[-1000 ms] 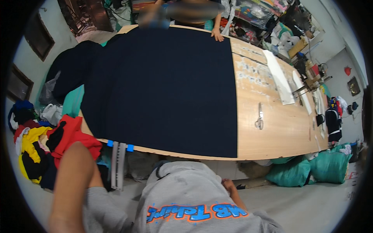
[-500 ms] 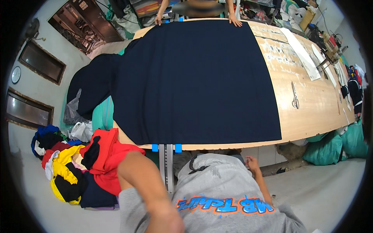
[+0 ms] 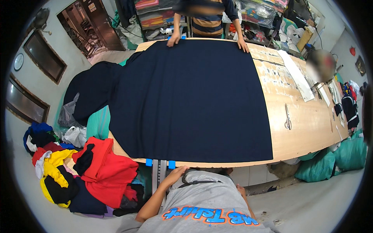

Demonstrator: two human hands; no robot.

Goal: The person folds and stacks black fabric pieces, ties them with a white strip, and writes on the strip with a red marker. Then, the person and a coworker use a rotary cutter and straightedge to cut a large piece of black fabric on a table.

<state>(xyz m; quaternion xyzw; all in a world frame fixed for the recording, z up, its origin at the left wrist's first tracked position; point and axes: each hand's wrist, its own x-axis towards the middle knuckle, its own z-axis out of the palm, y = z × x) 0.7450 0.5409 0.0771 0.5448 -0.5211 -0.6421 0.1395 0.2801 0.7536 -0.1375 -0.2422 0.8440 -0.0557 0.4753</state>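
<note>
A large dark navy cloth [image 3: 198,105] lies spread over the wooden table [image 3: 295,128], its straight right edge running from the far side to the near one. My left hand [image 3: 176,176] is at the table's near edge beside a metal rail [image 3: 158,173], fingers stretched out and holding nothing. Low at my right side, below the table edge, hangs my right hand [image 3: 241,190], partly hidden, with its fingers loose and nothing seen in it. Across the table, a co-worker's two hands [image 3: 173,40] rest at the far edge of the cloth.
More dark cloth [image 3: 93,85] bulges off the table's left end. A heap of coloured garments [image 3: 105,171] lies at near left. Scissors [image 3: 288,118] and white paper strips [image 3: 297,75] are on the right of the table. Green sacks [image 3: 316,167] sit on the floor at right.
My left arm has swung forward from near my body to the table edge. My right hand has dropped lower. The view has tilted up, showing more of the co-worker.
</note>
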